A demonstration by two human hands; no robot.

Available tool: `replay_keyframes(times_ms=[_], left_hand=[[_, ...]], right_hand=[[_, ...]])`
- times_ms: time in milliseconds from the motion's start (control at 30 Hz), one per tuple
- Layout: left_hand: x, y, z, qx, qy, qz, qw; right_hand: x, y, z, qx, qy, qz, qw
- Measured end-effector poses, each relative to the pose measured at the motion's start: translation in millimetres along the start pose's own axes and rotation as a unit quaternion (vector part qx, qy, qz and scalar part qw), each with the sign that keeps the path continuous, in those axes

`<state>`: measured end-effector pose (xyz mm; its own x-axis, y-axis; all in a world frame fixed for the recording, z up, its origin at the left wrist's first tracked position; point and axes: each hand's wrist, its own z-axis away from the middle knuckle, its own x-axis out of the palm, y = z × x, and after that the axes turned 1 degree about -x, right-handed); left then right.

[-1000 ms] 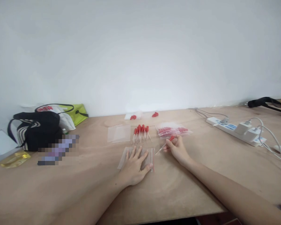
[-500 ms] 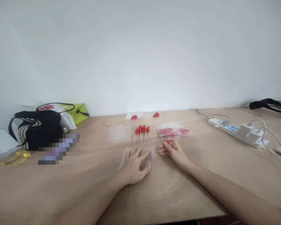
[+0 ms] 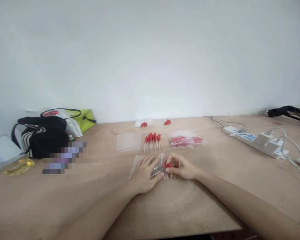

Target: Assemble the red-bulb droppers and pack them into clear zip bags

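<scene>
A clear zip bag (image 3: 133,164) lies flat on the table in front of me. My left hand (image 3: 145,176) rests palm down across it, fingers stretched out, the thumb near its red-striped opening. At that opening, my right hand (image 3: 181,167) pinches a dropper (image 3: 168,165) by its red bulb. The dropper's thin tube points left toward the bag; whether its tip is inside I cannot tell. Just beyond my hands, several red-bulbed droppers (image 3: 153,141) lie in a row, bulbs away from me.
Filled bags (image 3: 183,140) with red contents lie right of the row, flat clear bags (image 3: 128,141) left. Small red piles (image 3: 143,124) sit near the wall. A power strip (image 3: 252,141) with cables is at the right; a black bag (image 3: 43,138) stands left.
My right hand has moved left and nearer to me, bringing the dropper up to the bag's opening. My left hand stays on the bag.
</scene>
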<state>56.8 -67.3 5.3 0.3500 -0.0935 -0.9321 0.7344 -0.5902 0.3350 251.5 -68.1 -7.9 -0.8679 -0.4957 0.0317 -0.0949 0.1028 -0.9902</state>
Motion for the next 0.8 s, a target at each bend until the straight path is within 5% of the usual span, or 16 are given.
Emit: replay_keyframes(times_ms=[200,400,800], left_hand=[[-9.2,-5,0,0.003,-0.019,0.053,0.998],[-32.6,-36,6,0.077,-0.085,0.074,0.991],[-14.2,-28,-3,0.074,-0.029,0.07,0.994]], right_hand=[[4,0,-7,0.011,0.03,0.039,0.999],[-4,-1,-6,0.026,0.08,0.032,0.996],[-8,1,-2,0.05,0.096,0.01,0.994]])
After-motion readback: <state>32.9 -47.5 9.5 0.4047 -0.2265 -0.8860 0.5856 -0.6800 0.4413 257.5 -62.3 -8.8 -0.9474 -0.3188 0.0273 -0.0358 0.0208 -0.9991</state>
